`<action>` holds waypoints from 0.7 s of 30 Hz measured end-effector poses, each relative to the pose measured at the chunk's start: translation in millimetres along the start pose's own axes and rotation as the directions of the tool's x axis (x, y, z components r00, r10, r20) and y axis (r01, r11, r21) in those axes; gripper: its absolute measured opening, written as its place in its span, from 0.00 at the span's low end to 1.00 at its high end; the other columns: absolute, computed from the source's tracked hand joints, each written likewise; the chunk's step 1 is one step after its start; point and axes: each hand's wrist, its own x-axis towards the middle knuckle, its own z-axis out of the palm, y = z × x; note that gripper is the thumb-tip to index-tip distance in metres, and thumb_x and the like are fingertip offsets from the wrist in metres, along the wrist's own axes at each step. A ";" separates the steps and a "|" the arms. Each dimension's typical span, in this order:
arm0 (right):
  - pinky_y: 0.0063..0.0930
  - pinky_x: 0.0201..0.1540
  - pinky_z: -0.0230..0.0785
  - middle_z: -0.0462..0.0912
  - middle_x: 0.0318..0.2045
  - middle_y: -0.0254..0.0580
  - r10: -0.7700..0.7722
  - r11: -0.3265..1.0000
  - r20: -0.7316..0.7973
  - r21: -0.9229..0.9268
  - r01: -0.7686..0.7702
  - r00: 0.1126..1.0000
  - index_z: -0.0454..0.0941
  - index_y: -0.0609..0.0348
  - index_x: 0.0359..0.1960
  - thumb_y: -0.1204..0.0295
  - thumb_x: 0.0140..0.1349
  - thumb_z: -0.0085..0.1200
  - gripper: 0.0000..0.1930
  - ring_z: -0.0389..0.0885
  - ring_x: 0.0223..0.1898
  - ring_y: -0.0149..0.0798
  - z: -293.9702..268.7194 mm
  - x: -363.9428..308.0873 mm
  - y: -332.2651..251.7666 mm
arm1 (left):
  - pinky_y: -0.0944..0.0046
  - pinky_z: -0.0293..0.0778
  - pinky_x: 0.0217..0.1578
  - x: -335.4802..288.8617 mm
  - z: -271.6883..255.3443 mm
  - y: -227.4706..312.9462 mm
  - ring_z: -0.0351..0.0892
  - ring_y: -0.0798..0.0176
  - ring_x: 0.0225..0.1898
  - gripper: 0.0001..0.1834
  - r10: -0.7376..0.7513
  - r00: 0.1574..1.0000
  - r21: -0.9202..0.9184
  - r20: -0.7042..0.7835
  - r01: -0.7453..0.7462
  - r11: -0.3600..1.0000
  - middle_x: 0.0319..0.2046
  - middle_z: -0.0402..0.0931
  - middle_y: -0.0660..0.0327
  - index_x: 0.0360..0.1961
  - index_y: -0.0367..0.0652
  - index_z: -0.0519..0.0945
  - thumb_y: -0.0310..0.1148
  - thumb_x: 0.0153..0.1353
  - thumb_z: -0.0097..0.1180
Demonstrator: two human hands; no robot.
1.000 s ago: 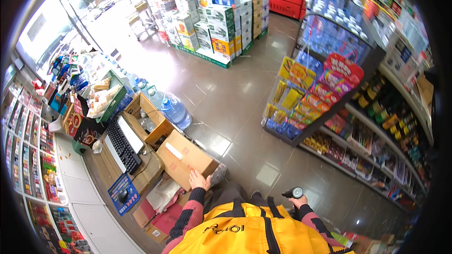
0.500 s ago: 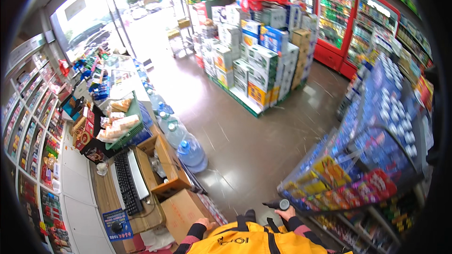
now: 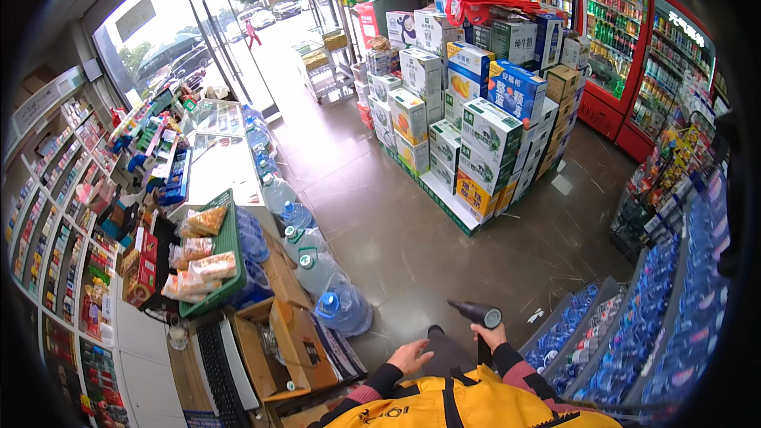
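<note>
While left hand (image 3: 411,357) hangs spread, right hand (image 3: 491,336) grips a black, pistol-shaped device (image 3: 473,312) by its handle (image 3: 482,351) — best spot, likely rigid, light.

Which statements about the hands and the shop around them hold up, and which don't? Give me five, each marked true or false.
1. The right hand holds a dark handheld device. True.
2. The left hand is clenched in a fist. False: it is open, with nothing seen in it.
3. The black keyboard lies to the left of the open brown box. True.
4. The basket with wrapped packets in it is red. False: it is green.
5. The red-framed fridges stand beyond the stacked cartons. True.
</note>
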 end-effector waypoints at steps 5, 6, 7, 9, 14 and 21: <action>0.24 0.28 0.72 0.79 0.23 0.35 0.059 0.959 0.201 0.261 -0.111 0.978 0.77 0.60 0.31 0.73 0.51 0.65 0.09 0.78 0.23 0.31 76.3 105.7 -126.0 | 0.56 0.72 0.52 105.4 -83.8 29.6 0.75 0.47 0.53 0.37 0.123 0.986 0.119 -0.113 -0.109 0.987 0.56 0.69 0.44 0.61 0.37 0.64 0.51 0.59 0.57; 0.24 0.30 0.73 0.79 0.25 0.35 0.088 0.938 0.265 0.302 -0.169 0.960 0.77 0.60 0.32 0.73 0.51 0.65 0.10 0.79 0.25 0.31 97.6 124.7 -147.1 | 0.56 0.71 0.53 121.8 -98.5 32.6 0.74 0.46 0.54 0.38 0.126 0.979 0.145 -0.162 -0.103 0.984 0.56 0.69 0.44 0.62 0.37 0.63 0.51 0.59 0.57; 0.24 0.31 0.74 0.79 0.26 0.35 0.149 0.915 0.315 0.316 -0.252 0.937 0.77 0.60 0.33 0.72 0.52 0.65 0.10 0.80 0.27 0.31 119.1 140.9 -166.7 | 0.56 0.70 0.53 136.8 -108.3 38.1 0.72 0.45 0.55 0.38 0.141 0.965 0.166 -0.222 -0.105 0.980 0.56 0.69 0.43 0.62 0.37 0.62 0.51 0.58 0.57; 0.25 0.35 0.75 0.79 0.28 0.35 0.089 0.904 0.428 0.344 -0.253 0.899 0.77 0.60 0.36 0.73 0.52 0.66 0.12 0.81 0.30 0.32 164.1 172.0 -199.2 | 0.53 0.69 0.53 160.7 -136.4 38.9 0.71 0.41 0.54 0.39 0.104 0.940 0.127 -0.324 -0.066 0.990 0.52 0.71 0.39 0.61 0.36 0.61 0.49 0.56 0.59; 0.28 0.43 0.76 0.79 0.35 0.38 0.044 0.878 0.595 0.360 -0.315 0.802 0.73 0.62 0.45 0.76 0.52 0.65 0.18 0.81 0.37 0.35 258.3 240.5 -237.9 | 0.50 0.73 0.44 232.7 -217.7 16.3 0.76 0.38 0.44 0.32 -0.165 0.847 -0.087 -0.506 0.140 0.986 0.39 0.76 0.39 0.48 0.37 0.65 0.41 0.45 0.63; 0.28 0.48 0.70 0.78 0.40 0.39 -0.067 0.973 0.527 0.224 -0.062 0.847 0.72 0.64 0.48 0.68 0.48 0.70 0.27 0.76 0.43 0.34 347.6 353.2 -315.7 | 0.54 0.73 0.47 364.5 -364.4 -14.6 0.78 0.42 0.46 0.35 -0.170 0.830 -0.209 -0.531 0.067 0.976 0.41 0.78 0.44 0.55 0.41 0.68 0.38 0.44 0.63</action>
